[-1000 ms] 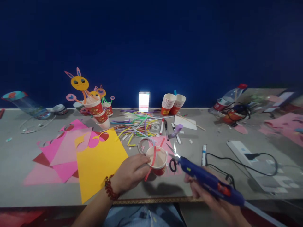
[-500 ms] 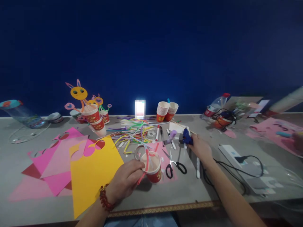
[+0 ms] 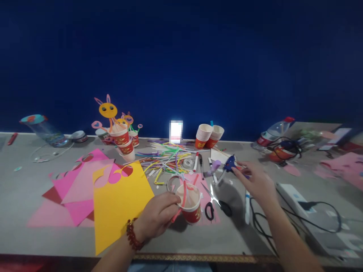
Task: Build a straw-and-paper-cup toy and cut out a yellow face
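Note:
My left hand (image 3: 159, 213), with a red bead bracelet at the wrist, is closed on the rim of a red and white paper cup (image 3: 191, 215). Pink-red straws or pipe cleaners (image 3: 184, 193) stick up inside the cup, and one hangs over its side by my fingers. My right hand (image 3: 258, 185) is closed around the handle of a blue glue gun (image 3: 230, 163), tilted over the table to the right of the cup. Between the two hands lie scissors (image 3: 217, 202) with black handles, slightly spread, on a pink paper sheet (image 3: 208, 217).
Yellow card (image 3: 121, 204) and pink sheets (image 3: 73, 189) lie at left. Behind are coloured pipe cleaners (image 3: 167, 158), stacked cups (image 3: 203, 136) and a cup figure with bunny ears (image 3: 119, 134). A power strip (image 3: 300, 215), black cable (image 3: 263, 230) and bottle (image 3: 275, 132) are at right.
The view has turned left, so everything sits farther right. My right hand has shifted and the glue gun is tilted more. My left hand keeps the cup in place.

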`<state>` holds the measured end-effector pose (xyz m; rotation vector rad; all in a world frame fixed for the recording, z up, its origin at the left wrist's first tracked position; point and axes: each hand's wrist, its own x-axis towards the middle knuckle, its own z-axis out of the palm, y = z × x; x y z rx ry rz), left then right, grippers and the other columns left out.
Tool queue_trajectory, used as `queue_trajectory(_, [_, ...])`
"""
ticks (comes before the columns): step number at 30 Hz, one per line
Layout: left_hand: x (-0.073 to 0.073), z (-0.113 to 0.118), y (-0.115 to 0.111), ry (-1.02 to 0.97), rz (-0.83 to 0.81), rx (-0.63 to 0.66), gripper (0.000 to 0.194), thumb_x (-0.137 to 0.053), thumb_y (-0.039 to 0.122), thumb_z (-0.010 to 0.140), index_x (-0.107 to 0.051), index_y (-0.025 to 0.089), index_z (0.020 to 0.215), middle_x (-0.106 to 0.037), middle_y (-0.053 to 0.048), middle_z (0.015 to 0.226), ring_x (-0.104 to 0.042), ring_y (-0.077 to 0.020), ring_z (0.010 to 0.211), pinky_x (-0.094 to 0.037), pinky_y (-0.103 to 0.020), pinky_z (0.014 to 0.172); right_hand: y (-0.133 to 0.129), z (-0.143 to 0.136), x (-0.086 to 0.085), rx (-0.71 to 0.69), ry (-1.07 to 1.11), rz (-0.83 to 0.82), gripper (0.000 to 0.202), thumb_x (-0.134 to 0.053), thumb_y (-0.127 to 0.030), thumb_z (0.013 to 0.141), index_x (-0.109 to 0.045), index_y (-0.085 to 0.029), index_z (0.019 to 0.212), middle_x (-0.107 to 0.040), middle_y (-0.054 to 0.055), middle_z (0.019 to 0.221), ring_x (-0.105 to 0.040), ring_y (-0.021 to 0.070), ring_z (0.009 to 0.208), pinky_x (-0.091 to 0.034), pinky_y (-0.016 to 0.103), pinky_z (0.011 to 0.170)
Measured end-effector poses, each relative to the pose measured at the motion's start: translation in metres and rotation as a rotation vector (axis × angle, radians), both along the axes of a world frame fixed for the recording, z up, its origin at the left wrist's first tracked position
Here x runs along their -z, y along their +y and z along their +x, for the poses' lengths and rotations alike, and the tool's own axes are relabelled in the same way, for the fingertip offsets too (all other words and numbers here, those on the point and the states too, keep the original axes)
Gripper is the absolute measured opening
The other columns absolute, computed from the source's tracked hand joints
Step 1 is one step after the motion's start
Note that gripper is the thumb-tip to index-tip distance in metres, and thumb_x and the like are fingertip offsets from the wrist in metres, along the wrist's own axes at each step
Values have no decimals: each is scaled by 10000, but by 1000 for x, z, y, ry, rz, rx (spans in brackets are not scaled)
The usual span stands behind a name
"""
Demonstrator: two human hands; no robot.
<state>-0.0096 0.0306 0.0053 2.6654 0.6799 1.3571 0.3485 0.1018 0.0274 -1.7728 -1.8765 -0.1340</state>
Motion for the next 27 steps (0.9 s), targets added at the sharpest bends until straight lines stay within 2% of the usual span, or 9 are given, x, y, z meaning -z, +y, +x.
queue_trajectory(2, [0, 2, 0, 5, -6, -7, 211, -385, 201, 988, -549, 183, 1120, -711, -130, 968, -682, -202, 898, -571, -307, 746, -38, -43, -13, -316, 195, 156, 215, -557, -332, 943, -633, -187, 1083, -708, 105, 998, -686, 229, 843, -550, 344, 750])
queue_trajectory(3, [1, 3, 0, 10, -11, -17, 203, -394, 187, 983, -553, 178, 1109, -712, -130, 964, -680, -202, 891, -571, -307, 740, -55, -66, -17, -483, 204, 186, 172, -584, -290, 928, -636, -201, 1065, -711, 103, 1030, -684, 238, 920, -551, 356, 801])
queue_trajectory(5, [2, 4, -1, 20, -13, -37, 181, -421, 165, 969, -561, 167, 1085, -714, -134, 972, -677, -203, 883, -573, -309, 738, -84, -106, -21, -667, 140, 226, 213, -626, -210, 890, -639, -205, 1103, -726, 99, 1056, -669, 240, 988, -546, 367, 852])
queue_trajectory(7, [3, 4, -1, 32, -12, -59, 159, -445, 160, 959, -567, 165, 1061, -715, -131, 982, -675, -201, 869, -574, -313, 737, -99, -134, -18, -663, 81, 272, 250, -652, -203, 872, -640, -202, 1121, -742, 92, 1040, -662, 245, 972, -532, 398, 874])
queue_trajectory(10, [3, 3, -2, 33, 4, -72, 144, -445, 155, 954, -568, 176, 1027, -721, -117, 959, -674, -192, 831, -568, -311, 724, -102, -150, -10, -573, 81, 318, 215, -626, -205, 871, -648, -190, 1084, -742, 96, 1001, -644, 256, 934, -516, 421, 867])
queue_trajectory(12, [2, 4, -2, 36, -19, -74, 142, -436, 159, 958, -573, 180, 990, -725, -108, 933, -672, -188, 808, -561, -302, 713, -99, -152, -6, -541, 80, 333, 180, -612, -208, 877, -658, -190, 1051, -737, 94, 982, -630, 256, 912, -504, 417, 851])
queue_trajectory(15, [2, 5, -4, 35, -138, -61, 161, -425, 180, 965, -584, 188, 944, -725, -93, 915, -674, -186, 801, -558, -294, 718, -98, -152, -6, -519, 79, 350, 115, -610, -205, 884, -672, -212, 981, -733, 78, 942, -615, 245, 885, -488, 403, 831])
queue_trajectory(20, [8, 5, -7, -77, -329, -40, 171, -473, 231, 969, -582, 190, 1095, -724, -101, 981, -682, -204, 886, -565, -315, 781, -98, -154, -11, -546, 113, 330, 95, -628, -154, 876, -657, -227, 929, -724, 52, 898, -603, 230, 876, -491, 387, 846])
queue_trajectory(27, [14, 4, -4, -202, -407, 61, 128, -483, 235, 986, -589, 196, 1047, -688, -85, 958, -643, -187, 906, -544, -329, 839, -95, -155, -9, -581, 166, 297, 97, -639, -135, 877, -652, -218, 925, -724, 56, 900, -603, 227, 894, -501, 369, 848])
